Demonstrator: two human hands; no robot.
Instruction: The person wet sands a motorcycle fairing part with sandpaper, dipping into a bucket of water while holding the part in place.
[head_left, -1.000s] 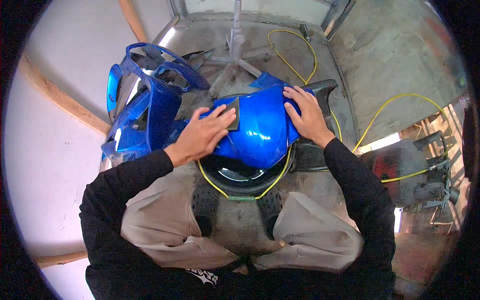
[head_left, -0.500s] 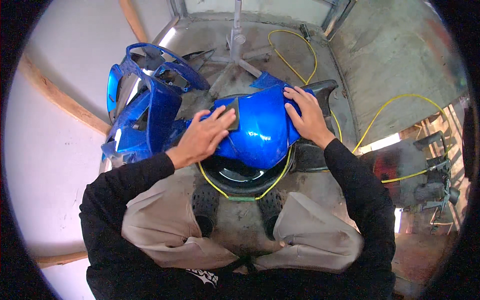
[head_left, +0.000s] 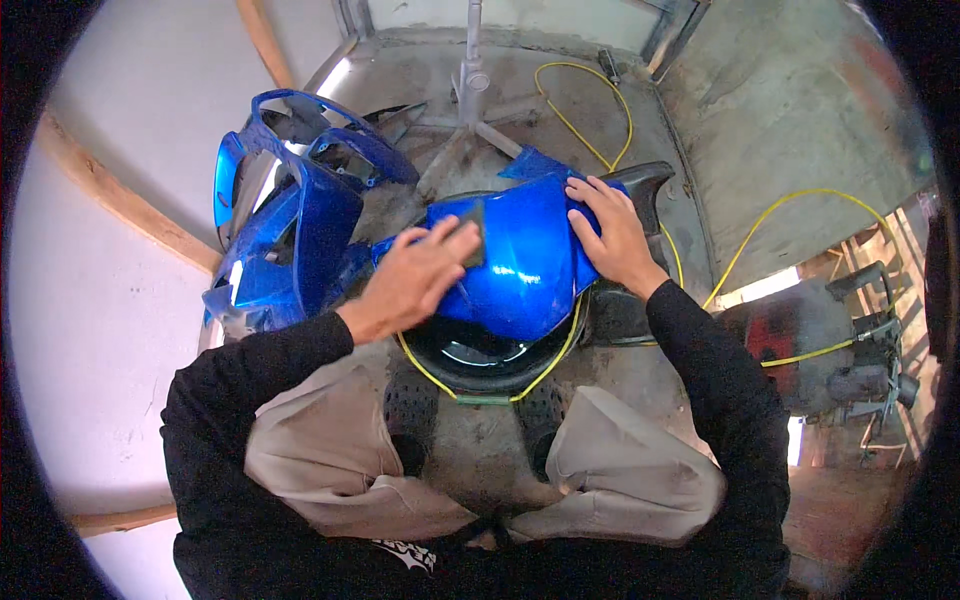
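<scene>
A glossy blue plastic fairing panel (head_left: 525, 275) rests over a round black bucket (head_left: 470, 368), covering much of its mouth. My left hand (head_left: 410, 275) presses a dark grey-green piece of sandpaper (head_left: 474, 240) against the panel's left side, its fingers lying over the sheet. On the panel's right side, my right hand (head_left: 612, 235) grips the edge, fingers over the top and thumb apart on the blue surface. The bucket's yellow handle (head_left: 430, 374) hangs at its near side, with a green grip in the middle.
More blue fairing parts (head_left: 330, 215) lean to the left by the white wall. A grey metal stand (head_left: 470, 100) is behind the bucket. Black plastic parts (head_left: 618, 318) lie under and beside the panel. At right, a yellow hose (head_left: 780, 200) runs to a dirty compressor-like machine (head_left: 800, 340).
My left hand has slid slightly to the right and down with the sandpaper across the panel. The panel has shifted very slightly; my right hand stays nearly in place.
</scene>
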